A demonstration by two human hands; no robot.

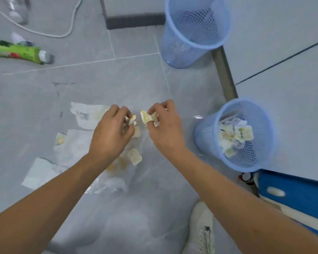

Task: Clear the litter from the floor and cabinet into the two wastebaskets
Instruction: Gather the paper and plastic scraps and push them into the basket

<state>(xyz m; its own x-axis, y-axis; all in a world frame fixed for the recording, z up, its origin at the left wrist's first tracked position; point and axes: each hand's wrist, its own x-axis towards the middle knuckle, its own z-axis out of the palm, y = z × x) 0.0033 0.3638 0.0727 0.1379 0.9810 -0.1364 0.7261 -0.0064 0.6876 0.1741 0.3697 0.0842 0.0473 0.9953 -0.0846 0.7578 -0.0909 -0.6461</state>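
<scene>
A person's left hand [111,133] and right hand [165,125] each pinch small crumpled yellow-white paper wrappers [147,116] in curled fingers above the grey tiled floor [117,76]. A blue mesh plastic wastebasket [209,136] holding similar scraps stands just right.

Green tube [17,51] cut off at pic's left edge; clear bottle [18,10] at top-left corner blurred, top out of shot. Left hand [111,133] hides part of scrap [132,120] it pinches. Blue box [292,191] runs off right edge.

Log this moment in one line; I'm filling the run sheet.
left hand: holds wrapper | right hand: holds wrapper | near basket: wrappers inside | floor: litter left
</scene>
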